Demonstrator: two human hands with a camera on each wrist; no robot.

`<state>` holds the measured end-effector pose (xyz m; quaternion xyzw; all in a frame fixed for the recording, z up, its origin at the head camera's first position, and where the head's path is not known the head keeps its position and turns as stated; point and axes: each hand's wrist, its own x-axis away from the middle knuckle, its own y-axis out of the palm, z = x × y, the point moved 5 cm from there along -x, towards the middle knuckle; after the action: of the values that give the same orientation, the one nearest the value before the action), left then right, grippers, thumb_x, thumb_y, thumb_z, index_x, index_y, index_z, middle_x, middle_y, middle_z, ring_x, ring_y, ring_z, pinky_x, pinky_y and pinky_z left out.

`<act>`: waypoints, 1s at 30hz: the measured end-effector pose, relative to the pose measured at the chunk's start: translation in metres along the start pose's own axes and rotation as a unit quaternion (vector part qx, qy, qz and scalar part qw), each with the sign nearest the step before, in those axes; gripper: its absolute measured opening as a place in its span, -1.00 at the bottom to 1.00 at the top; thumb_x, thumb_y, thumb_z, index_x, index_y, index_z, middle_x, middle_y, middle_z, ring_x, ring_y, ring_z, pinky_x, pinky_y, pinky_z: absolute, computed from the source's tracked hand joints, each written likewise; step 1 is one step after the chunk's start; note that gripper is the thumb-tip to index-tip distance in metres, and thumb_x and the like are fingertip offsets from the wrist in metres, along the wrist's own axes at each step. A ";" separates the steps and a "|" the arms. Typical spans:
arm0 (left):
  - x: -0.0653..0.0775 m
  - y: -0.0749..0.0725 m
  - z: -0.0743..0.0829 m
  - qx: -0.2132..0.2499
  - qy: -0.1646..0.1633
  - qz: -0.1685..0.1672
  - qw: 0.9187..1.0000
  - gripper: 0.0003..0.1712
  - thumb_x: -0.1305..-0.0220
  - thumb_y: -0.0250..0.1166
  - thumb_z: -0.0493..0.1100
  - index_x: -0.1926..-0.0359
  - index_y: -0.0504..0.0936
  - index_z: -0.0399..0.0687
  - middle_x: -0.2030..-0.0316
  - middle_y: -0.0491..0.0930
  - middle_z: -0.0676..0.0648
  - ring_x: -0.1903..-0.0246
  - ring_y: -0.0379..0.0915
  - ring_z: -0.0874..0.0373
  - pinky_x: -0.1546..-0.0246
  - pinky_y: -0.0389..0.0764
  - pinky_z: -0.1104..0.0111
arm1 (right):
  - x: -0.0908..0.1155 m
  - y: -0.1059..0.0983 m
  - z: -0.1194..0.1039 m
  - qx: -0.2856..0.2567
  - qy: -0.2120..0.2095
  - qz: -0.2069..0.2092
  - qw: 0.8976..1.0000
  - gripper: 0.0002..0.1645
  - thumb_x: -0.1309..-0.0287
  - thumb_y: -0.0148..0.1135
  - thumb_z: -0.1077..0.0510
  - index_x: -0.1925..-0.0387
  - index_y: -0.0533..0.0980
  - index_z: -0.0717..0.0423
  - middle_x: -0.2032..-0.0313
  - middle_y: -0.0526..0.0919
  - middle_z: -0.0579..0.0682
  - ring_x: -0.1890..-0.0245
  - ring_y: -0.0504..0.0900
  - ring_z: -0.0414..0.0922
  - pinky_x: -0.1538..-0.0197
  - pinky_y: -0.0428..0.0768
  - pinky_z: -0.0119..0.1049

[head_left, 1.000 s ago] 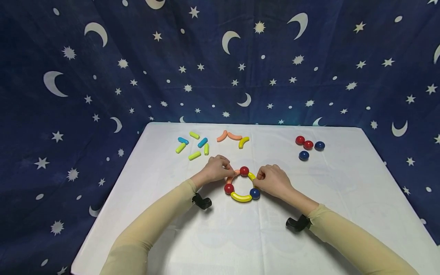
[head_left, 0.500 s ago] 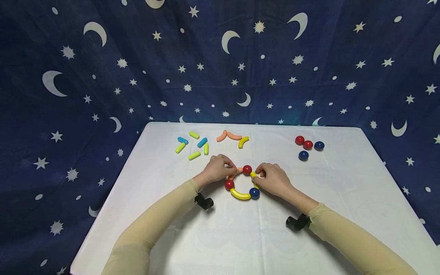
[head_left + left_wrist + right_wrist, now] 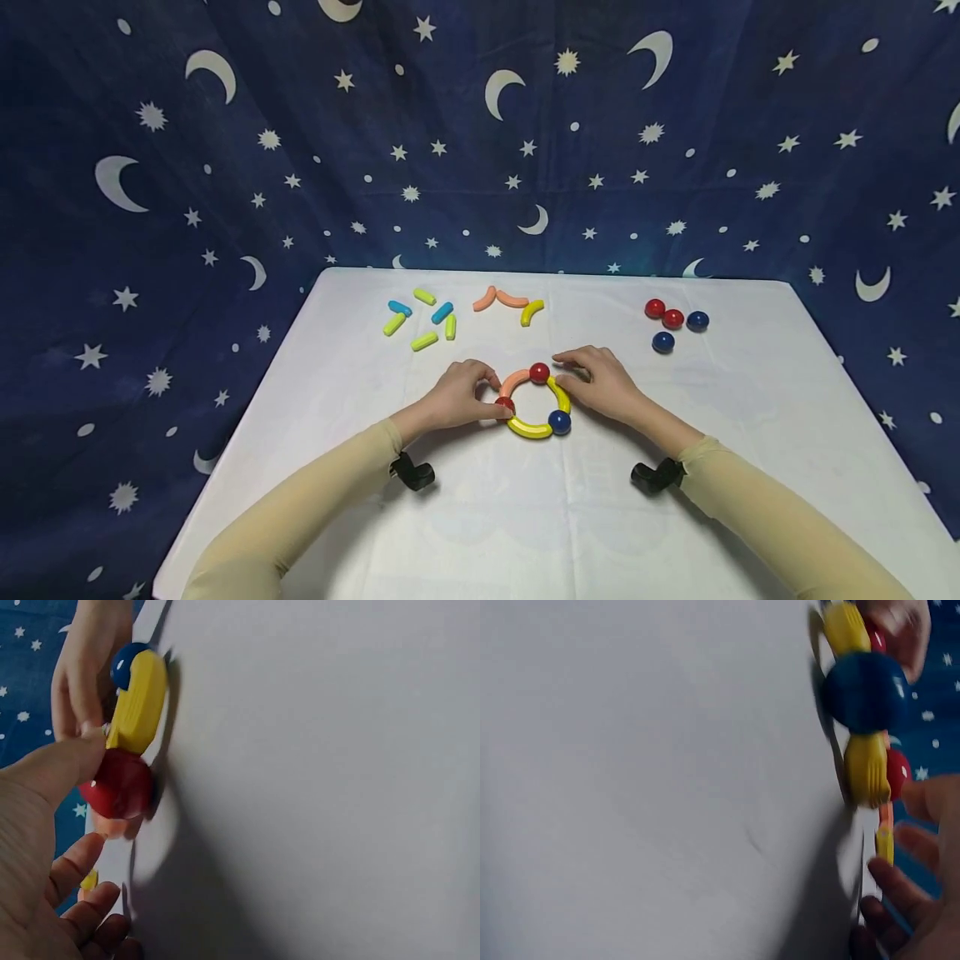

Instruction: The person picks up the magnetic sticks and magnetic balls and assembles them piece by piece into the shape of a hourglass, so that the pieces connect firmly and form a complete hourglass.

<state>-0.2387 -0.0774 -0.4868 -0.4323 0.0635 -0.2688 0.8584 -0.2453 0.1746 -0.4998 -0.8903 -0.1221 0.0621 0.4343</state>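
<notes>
A closed ring lies in the middle of the white table (image 3: 480, 517). It joins two red balls, the upper one (image 3: 539, 372) and the left one (image 3: 124, 787), a blue ball (image 3: 559, 422), an orange curved rod (image 3: 513, 382) and two yellow curved rods, one at the front (image 3: 529, 429) and one at the right (image 3: 562, 394). My left hand (image 3: 453, 398) touches the left red ball with its thumb; its fingers are spread away from the ball in the left wrist view. My right hand (image 3: 607, 385) is beside the right yellow rod, thumb tip close to it, fingers loosely extended.
Several short green rods (image 3: 424, 341) and two blue rods (image 3: 442, 312) lie at the back left. Two orange curved rods (image 3: 512, 299) and a yellow one (image 3: 532, 312) are behind the ring. Two red balls (image 3: 672, 319) and two blue balls (image 3: 663, 342) sit back right.
My left hand has moved from the orange rod toward the left red ball, its fingers spreading. The right fingers have opened off the yellow rod. The ring has shifted slightly right.
</notes>
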 end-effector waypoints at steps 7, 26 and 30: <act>0.003 0.003 -0.001 -0.008 0.017 0.030 0.999 -0.63 -0.17 0.52 0.17 0.13 0.66 0.12 -0.01 0.57 0.03 0.05 0.31 0.07 0.02 0.35 0.20 | -0.011 -0.001 0.003 -0.012 -0.027 -0.039 0.999 -0.57 -0.38 0.28 -0.12 -0.22 0.63 -0.21 -0.23 0.56 0.00 -0.27 0.35 0.07 -0.31 0.29 0.16; -0.049 -0.009 0.004 -0.041 0.003 0.062 0.997 -0.61 -0.40 0.34 0.12 -0.13 0.74 0.10 -0.09 0.66 -0.02 -0.05 0.44 0.01 -0.05 0.41 0.18 | 0.000 -0.018 0.028 -0.013 0.015 0.017 1.000 -0.56 -0.17 0.49 -0.13 -0.02 0.65 -0.07 -0.07 0.64 -0.04 -0.19 0.40 0.04 -0.25 0.32 0.12; -0.058 -0.008 0.006 -0.039 0.007 0.051 0.998 -0.60 -0.43 0.31 0.10 -0.18 0.72 0.11 -0.12 0.66 -0.03 -0.08 0.44 -0.01 -0.08 0.40 0.17 | 0.004 -0.020 0.033 -0.018 0.014 0.016 1.000 -0.56 -0.18 0.48 -0.14 -0.05 0.66 -0.10 -0.11 0.63 -0.04 -0.24 0.38 0.06 -0.27 0.34 0.13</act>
<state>-0.2889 -0.0467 -0.4840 -0.4596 0.1018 -0.2249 0.8531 -0.2520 0.2121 -0.5042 -0.9008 -0.1025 0.0542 0.4184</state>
